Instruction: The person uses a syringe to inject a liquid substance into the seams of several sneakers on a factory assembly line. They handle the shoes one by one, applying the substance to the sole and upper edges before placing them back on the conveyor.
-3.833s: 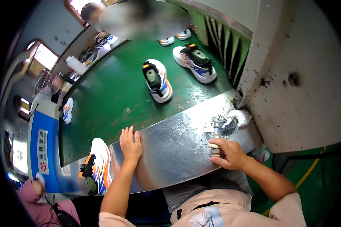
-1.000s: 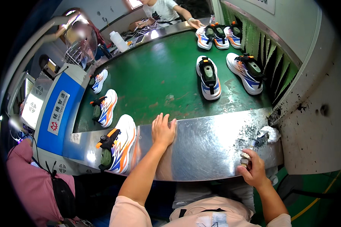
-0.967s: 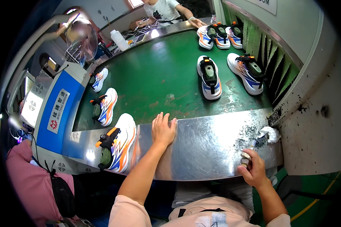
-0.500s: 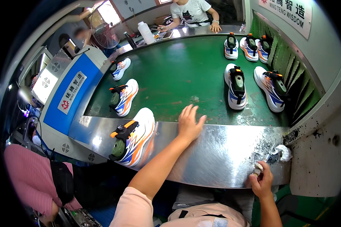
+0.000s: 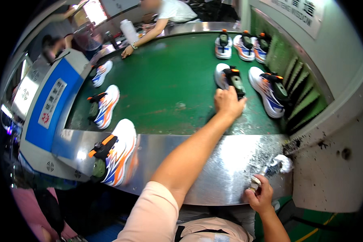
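Observation:
My left hand (image 5: 229, 104) reaches over the green belt and closes around the heel of a white sneaker (image 5: 221, 76) with a dark green-and-black upper. The sneaker's heel is partly hidden by my fingers. Low on the right, my right hand (image 5: 260, 195) grips a small tool (image 5: 254, 184) with a metallic body and a thin pale tip; its exact kind is unclear. That tip points toward a crumpled white cloth (image 5: 285, 163) on the metal ledge. Just right of my left hand stands another sneaker (image 5: 266, 92), with blue and orange marks.
Several sneakers (image 5: 223, 46) stand at the belt's far right, before green strip curtains (image 5: 299, 82). More sit along the left, one sneaker (image 5: 119, 151) on the metal ledge (image 5: 181, 161). Across the belt, a co-worker's hand (image 5: 127, 51) reaches near a white bottle (image 5: 129, 31).
My left hand has moved from the near belt edge, forward and right, onto the sneaker. The co-worker has leaned and stretched an arm leftward over the belt. My right hand keeps the tool.

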A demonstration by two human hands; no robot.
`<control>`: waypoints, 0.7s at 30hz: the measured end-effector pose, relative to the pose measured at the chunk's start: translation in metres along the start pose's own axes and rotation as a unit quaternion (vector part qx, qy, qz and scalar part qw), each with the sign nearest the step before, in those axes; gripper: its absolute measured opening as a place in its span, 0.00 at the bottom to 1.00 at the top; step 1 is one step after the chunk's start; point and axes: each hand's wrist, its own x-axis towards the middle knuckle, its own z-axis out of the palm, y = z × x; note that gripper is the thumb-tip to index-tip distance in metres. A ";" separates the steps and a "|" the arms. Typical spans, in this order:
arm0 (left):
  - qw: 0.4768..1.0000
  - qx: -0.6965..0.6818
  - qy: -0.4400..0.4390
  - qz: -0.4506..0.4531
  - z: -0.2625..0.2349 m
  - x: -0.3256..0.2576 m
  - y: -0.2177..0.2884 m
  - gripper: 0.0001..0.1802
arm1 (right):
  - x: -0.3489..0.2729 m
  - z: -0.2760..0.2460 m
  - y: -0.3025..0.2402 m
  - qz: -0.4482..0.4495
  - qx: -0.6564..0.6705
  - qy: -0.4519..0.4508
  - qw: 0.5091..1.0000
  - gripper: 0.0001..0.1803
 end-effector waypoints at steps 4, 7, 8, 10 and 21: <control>0.983 -0.168 -0.046 0.058 -0.017 -0.017 -0.041 0.38 | -0.002 -0.002 0.001 0.000 -0.008 -0.017 1.000 0.27; 0.993 -0.075 0.010 0.093 -0.035 -0.042 -0.091 0.33 | 0.000 0.001 -0.003 -0.020 -0.013 -0.009 1.000 0.28; 0.997 -0.015 0.019 0.074 -0.044 -0.052 -0.107 0.32 | 0.001 0.003 -0.002 -0.032 -0.008 0.004 0.999 0.28; 0.995 0.085 0.026 0.040 -0.050 -0.079 -0.144 0.31 | -0.001 0.005 0.000 -0.033 0.008 0.013 0.999 0.28; 0.994 0.104 -0.002 -0.028 -0.049 -0.114 -0.161 0.29 | -0.007 -0.003 -0.033 0.081 0.073 -0.022 0.994 0.29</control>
